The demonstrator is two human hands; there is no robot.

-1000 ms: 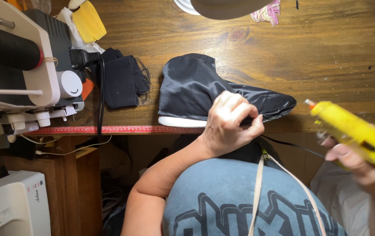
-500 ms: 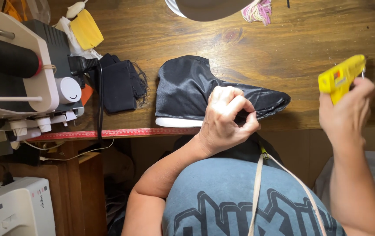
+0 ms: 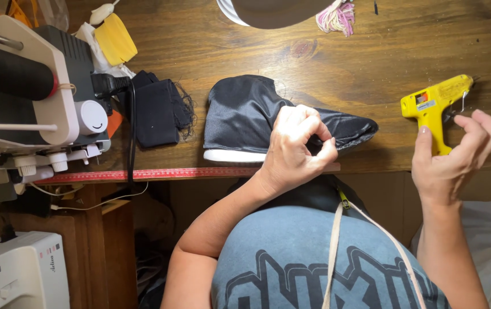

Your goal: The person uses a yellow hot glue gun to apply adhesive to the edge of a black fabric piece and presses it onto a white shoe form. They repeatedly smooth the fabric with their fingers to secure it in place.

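Your widest open lane on the dark wooden tabletop point(image 3: 371, 63) runs between the black fabric shoe with a white sole point(image 3: 245, 117) and the yellow plastic glue gun point(image 3: 437, 106). To the left, the folded black cloth point(image 3: 157, 114) and the white-and-grey sewing machine point(image 3: 34, 97) stand close together, with only narrow gaps. The grey lamp shade point(image 3: 274, 10) overhangs the far edge.
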